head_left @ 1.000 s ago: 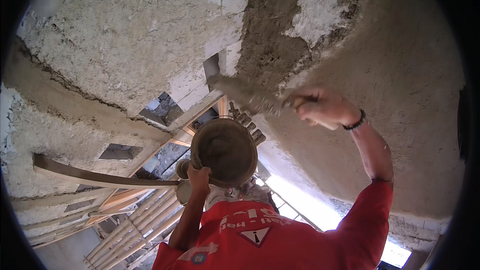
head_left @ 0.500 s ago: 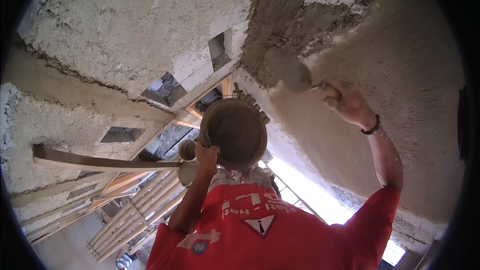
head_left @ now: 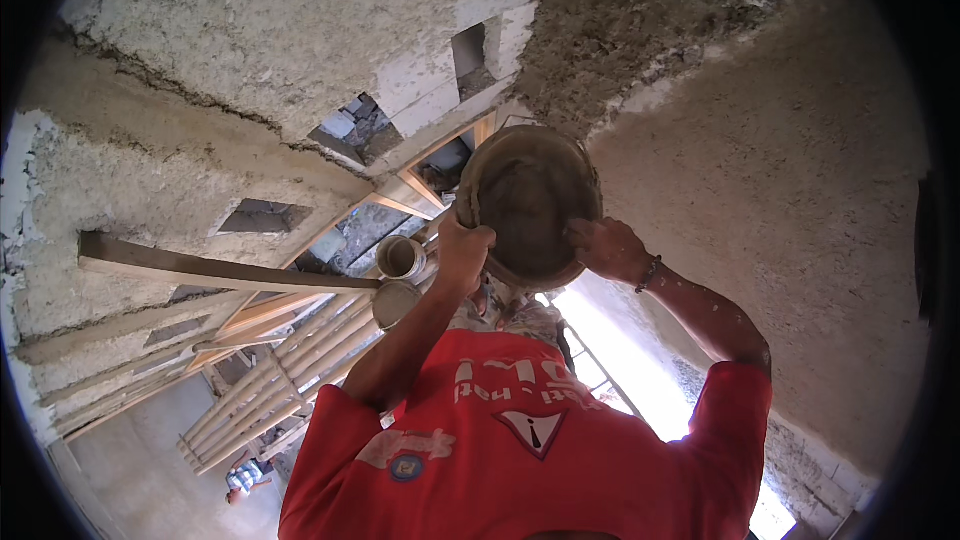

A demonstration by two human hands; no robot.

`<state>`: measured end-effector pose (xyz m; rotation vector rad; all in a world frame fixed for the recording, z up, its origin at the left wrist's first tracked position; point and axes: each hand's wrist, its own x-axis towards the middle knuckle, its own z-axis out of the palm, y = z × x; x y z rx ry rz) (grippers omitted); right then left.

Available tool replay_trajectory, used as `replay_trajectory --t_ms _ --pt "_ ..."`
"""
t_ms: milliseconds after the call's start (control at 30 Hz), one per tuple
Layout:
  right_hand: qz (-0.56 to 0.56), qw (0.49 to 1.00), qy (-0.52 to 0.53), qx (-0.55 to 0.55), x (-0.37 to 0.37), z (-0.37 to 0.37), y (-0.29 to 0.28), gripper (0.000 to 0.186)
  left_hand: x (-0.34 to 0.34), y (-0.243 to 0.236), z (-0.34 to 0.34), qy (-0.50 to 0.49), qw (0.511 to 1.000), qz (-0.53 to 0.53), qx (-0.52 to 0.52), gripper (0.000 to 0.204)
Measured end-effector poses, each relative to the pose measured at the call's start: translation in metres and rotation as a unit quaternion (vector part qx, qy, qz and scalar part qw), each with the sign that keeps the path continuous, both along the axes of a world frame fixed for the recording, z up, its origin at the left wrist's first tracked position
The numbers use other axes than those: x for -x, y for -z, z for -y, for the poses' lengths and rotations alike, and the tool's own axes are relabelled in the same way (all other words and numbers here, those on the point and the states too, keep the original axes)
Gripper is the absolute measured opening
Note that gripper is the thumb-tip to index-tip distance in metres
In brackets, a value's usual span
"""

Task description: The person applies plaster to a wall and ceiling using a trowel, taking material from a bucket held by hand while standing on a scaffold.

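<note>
My left hand point(head_left: 463, 252) grips the near-left rim of a round mortar bucket point(head_left: 592, 172), thumb over the edge. Wet grey-brown mortar point(head_left: 528, 202) lies inside it. At the bucket's right side my right hand point(head_left: 608, 249) is closed, its fingers reaching over the rim. The trowel it carried a moment earlier is at the mortar, its blade not distinguishable there. Beyond the bucket rises a wall with a strip of dark, rough fresh mortar point(head_left: 590, 40), beside a smoother plastered face point(head_left: 760, 170).
A long wooden board point(head_left: 220, 268) juts in from the left. Bamboo poles point(head_left: 290, 390) form a platform below, near two small buckets point(head_left: 400, 258). The left wall has square openings point(head_left: 265, 216). Another person point(head_left: 243, 478) is far below.
My right hand has come down and left from the wall with the trowel to the bucket. The bucket and my left hand have shifted up and right in the view.
</note>
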<state>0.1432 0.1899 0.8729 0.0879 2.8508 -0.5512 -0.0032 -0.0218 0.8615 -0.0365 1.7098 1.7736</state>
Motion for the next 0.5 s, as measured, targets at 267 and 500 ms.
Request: replay_trajectory --t_ms 267,500 --pt "0.091 0.989 0.104 0.049 -0.014 0.009 -0.022 0.028 0.0 0.02 0.008 -0.014 1.0 0.023 0.008 0.046" --pt "0.028 0.986 0.133 0.1 0.016 -0.019 -0.075 0.038 0.001 0.033 0.028 -0.025 0.999 0.001 0.026 0.052"
